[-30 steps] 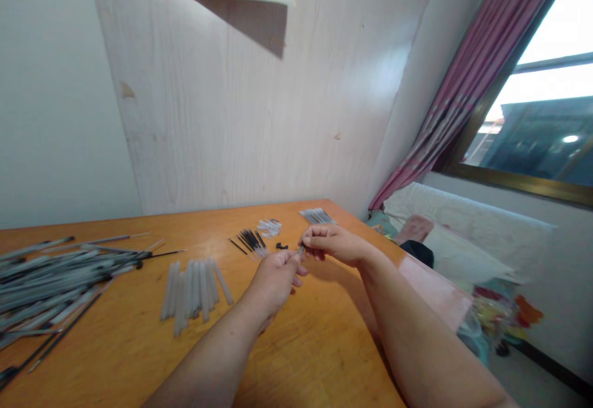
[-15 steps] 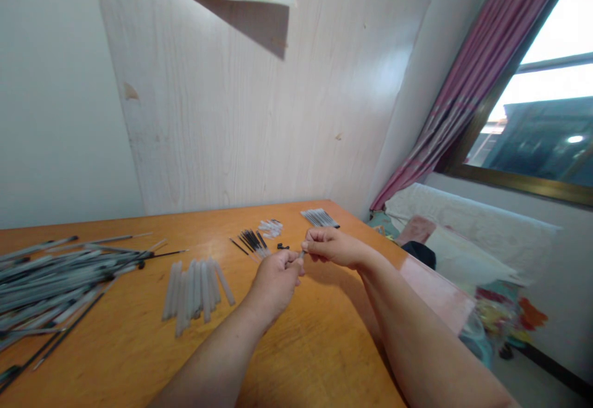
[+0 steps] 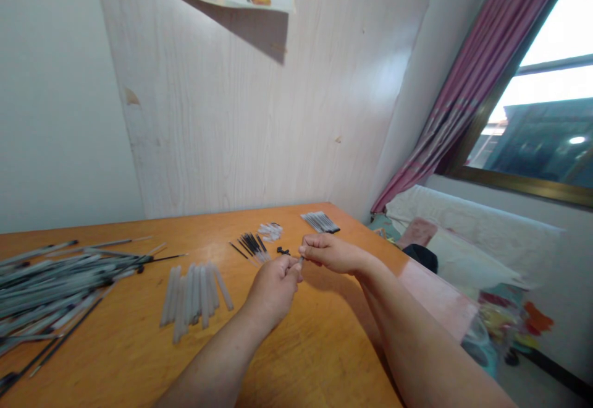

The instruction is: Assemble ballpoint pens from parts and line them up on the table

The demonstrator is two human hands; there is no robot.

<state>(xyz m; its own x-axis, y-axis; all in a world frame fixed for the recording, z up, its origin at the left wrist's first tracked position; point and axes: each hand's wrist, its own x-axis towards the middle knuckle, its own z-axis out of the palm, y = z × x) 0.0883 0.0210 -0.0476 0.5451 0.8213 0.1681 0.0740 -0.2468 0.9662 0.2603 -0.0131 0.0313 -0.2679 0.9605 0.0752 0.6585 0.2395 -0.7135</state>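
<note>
Looking down, I list, largest first: one table [image 3: 324,358], orange-brown. One heap of pens [image 3: 60,284], crossed loosely, at its left end. One bunch of pale tubes [image 3: 194,297], side by side, right of the heap. My left hand [image 3: 271,284], fingers closed on a small piece; my right hand [image 3: 331,253], fingertips pinched together at its other end, both above the table. One fan of black-tipped refills [image 3: 252,245], beyond the left hand. One row of pens [image 3: 320,222], near the far right corner. White bits [image 3: 270,231], loosely grouped. Black bits [image 3: 282,251], near the fingers. Smallest, the piece [image 3: 301,260], between both hands, mostly hidden.
</note>
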